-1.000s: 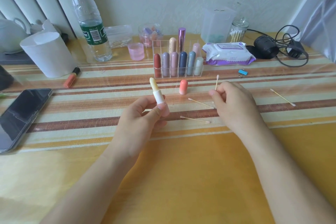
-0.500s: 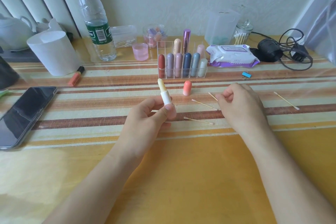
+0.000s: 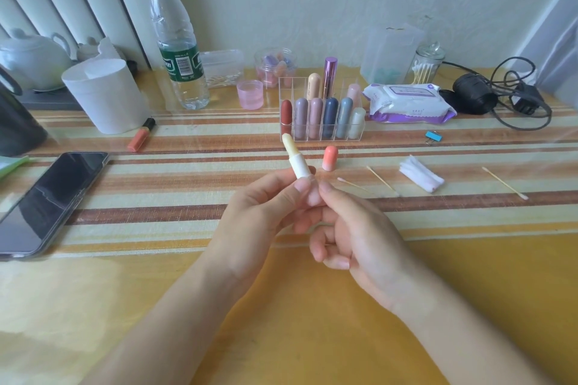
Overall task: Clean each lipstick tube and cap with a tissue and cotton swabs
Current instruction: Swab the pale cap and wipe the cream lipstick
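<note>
The left hand (image 3: 259, 216) gripped an uncapped lipstick tube (image 3: 297, 164) above the striped table (image 3: 156, 197): white barrel, pale yellow tip leaning left. The right hand (image 3: 359, 234) pinched its base with curled fingers. A peach cap (image 3: 330, 158) stood behind.

At the left edge I see a dark phone (image 3: 47, 200) lying flat on the striped cloth (image 3: 156, 216); in the upper left, a white teapot (image 3: 31, 56); right of it a clear water bottle (image 3: 178, 40) stands upright; right of centre lies a pack of wipes (image 3: 406, 103), a small blue clip (image 3: 433, 136) just below; upper right, what looks like a tangled black charger cable (image 3: 500, 97).
</note>
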